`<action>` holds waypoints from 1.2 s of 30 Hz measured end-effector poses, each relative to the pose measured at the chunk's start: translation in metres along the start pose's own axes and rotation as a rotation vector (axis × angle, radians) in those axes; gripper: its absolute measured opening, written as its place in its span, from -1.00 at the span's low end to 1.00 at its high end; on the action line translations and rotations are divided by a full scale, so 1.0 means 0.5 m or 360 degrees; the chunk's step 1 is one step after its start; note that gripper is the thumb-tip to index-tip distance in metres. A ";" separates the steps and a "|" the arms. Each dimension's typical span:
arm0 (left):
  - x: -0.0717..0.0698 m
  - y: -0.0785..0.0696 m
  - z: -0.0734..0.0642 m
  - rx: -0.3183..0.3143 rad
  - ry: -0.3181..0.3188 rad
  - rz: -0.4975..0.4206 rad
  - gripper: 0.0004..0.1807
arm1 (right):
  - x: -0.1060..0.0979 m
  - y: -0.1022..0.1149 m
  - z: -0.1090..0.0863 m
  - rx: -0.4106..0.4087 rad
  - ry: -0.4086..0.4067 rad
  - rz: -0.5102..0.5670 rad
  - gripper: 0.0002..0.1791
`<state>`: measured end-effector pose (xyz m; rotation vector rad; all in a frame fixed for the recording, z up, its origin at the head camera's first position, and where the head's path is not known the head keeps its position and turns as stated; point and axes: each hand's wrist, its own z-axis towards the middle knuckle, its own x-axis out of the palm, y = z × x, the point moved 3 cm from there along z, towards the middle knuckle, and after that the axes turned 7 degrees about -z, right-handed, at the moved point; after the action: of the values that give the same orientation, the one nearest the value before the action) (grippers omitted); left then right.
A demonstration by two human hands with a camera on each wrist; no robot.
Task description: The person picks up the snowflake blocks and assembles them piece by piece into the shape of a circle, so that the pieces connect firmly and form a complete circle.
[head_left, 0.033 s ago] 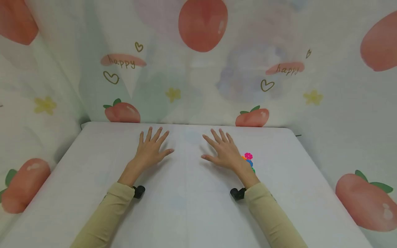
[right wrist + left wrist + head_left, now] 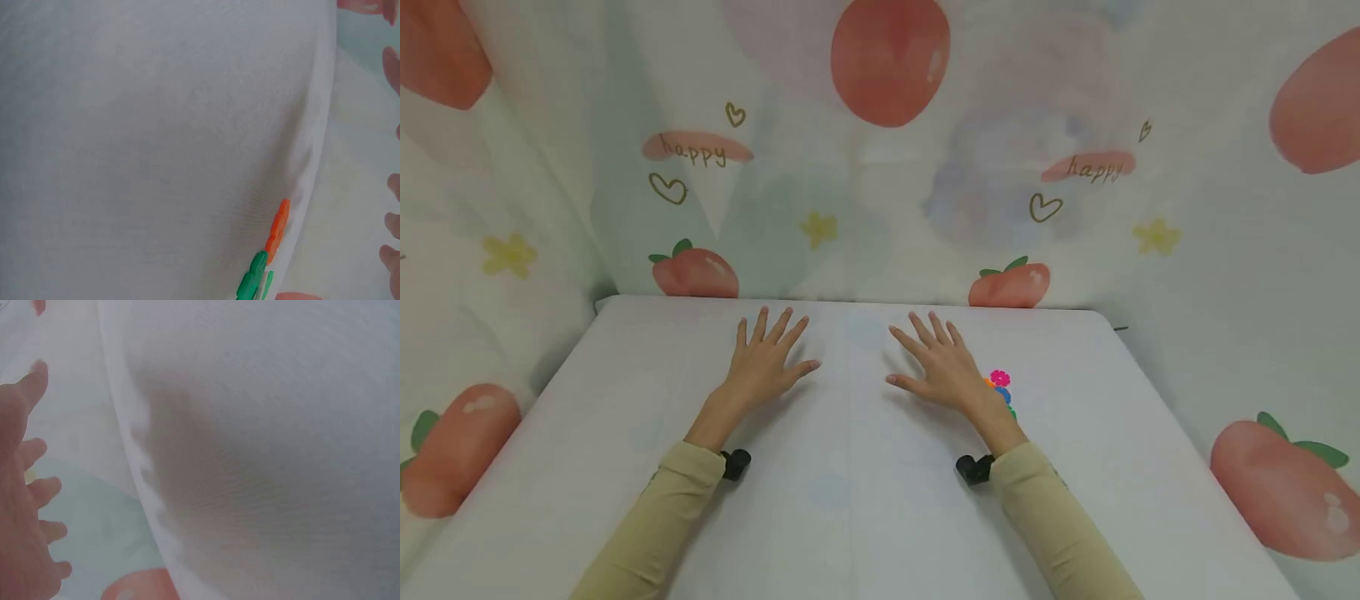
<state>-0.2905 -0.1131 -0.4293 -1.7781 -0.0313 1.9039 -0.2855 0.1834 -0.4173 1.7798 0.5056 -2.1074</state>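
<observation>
My left hand (image 2: pixel 762 362) is held above the white tabletop with its fingers spread and holds nothing. Opposite it, my right hand (image 2: pixel 942 367) has its fingers spread too, also with nothing in it. Small flower-shaped plastic pieces lie on the table beside the right wrist, partly hidden by it in the head view: a pink piece (image 2: pixel 1000 378), a blue piece (image 2: pixel 1003 395), and bits of orange and green. From the right wrist, an orange piece (image 2: pixel 277 231) and a green piece (image 2: pixel 251 276) show nearly edge-on.
A white cloth covers the table (image 2: pixel 850 517), whose far edge meets a fabric backdrop (image 2: pixel 865 192) printed with fruit, hearts and "happy". Fabric walls stand at both sides. Each wrist bears a black camera, one by the left sleeve (image 2: pixel 651 517).
</observation>
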 end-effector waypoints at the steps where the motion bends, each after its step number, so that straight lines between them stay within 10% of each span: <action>1: 0.001 -0.001 0.001 0.0003 0.0004 0.0000 -0.11 | 0.000 -0.001 -0.002 0.0003 0.0003 -0.0002 -0.08; 12: 0.022 -0.032 0.022 0.0079 0.0027 -0.0029 -0.13 | -0.018 -0.020 -0.022 -0.0048 -0.0115 0.0016 -0.14; 29: 0.123 -0.229 0.106 0.0287 0.0340 -0.0676 -0.33 | -0.028 -0.113 -0.115 0.0172 0.0062 0.0541 -0.41; 36: 0.167 -0.289 0.141 0.0376 0.0380 -0.0649 -0.47 | -0.014 -0.147 -0.134 0.0220 0.0140 0.0623 -0.46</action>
<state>-0.3040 0.0669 -0.4439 -1.6749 -0.0737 1.3454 -0.2609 0.2802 -0.4167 1.8716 0.0236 -1.8345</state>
